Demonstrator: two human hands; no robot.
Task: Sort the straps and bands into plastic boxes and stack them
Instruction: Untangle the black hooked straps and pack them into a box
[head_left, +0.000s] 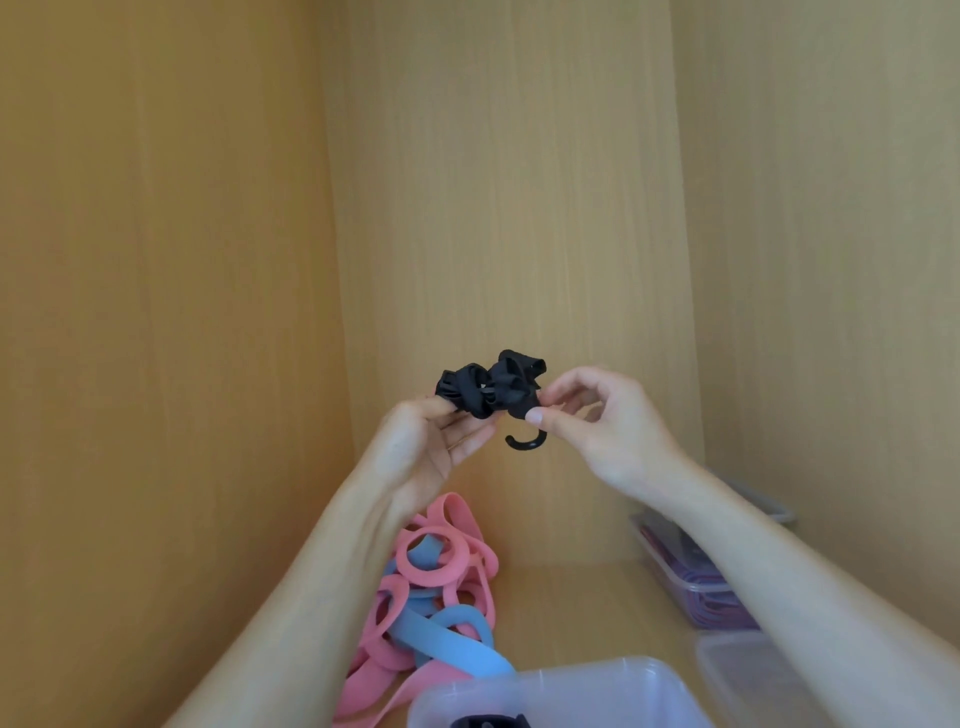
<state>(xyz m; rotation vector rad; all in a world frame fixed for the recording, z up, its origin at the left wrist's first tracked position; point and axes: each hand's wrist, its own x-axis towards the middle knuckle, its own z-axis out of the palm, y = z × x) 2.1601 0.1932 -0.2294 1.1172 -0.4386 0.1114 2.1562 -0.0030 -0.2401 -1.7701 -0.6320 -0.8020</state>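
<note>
Head view: both hands holding black strap bundle (488, 387) up between the fingertips.
Looking light, soft and floppy, with a stiff hook (524, 441) dangling just under the right thumb, so I'd be gripping the wad. Left hand (431, 447) is curling round its left end; right hand (602, 426) is pinching the right end, spare fingers loosely spread.
</note>
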